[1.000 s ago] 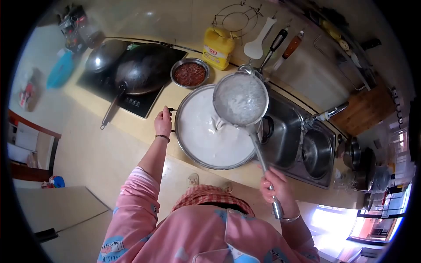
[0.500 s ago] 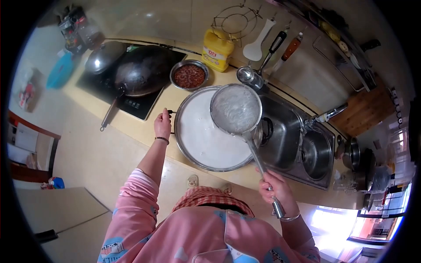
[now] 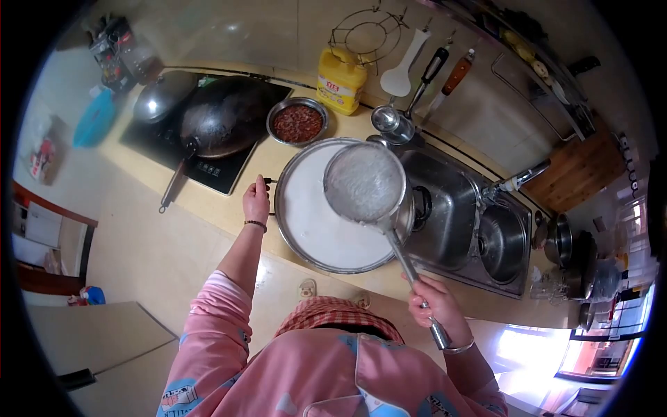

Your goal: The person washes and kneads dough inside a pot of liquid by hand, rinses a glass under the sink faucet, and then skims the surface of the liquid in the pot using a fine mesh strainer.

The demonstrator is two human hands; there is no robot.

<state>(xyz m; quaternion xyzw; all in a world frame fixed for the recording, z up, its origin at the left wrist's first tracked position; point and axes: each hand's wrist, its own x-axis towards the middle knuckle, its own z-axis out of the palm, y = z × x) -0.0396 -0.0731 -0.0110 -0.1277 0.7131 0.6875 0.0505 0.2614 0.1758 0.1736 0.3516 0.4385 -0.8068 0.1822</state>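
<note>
A wide metal pot (image 3: 292, 240) of white liquid stands on the counter between my hands. My left hand (image 3: 256, 200) is closed around the pot's handle on its left side. My right hand (image 3: 434, 306) grips the long metal handle of a round mesh strainer (image 3: 365, 182). The strainer's wet, whitish bowl is held over the upper right part of the pot. It hides some of the liquid and the rim behind it; whether it touches the liquid I cannot tell. The pot's other black handle (image 3: 422, 208) shows beside the sink.
Left of the pot, a wok (image 3: 226, 118) and a domed lid (image 3: 163, 97) sit on a black cooktop (image 3: 222, 174). A bowl of reddish-brown food (image 3: 297, 124) and a yellow jug (image 3: 340, 82) stand behind. The double sink (image 3: 445, 236) adjoins the pot's right; utensils hang above.
The strainer has shifted slightly left and a little down over the pot, with my right hand still on its handle. My left hand stays on the pot handle.
</note>
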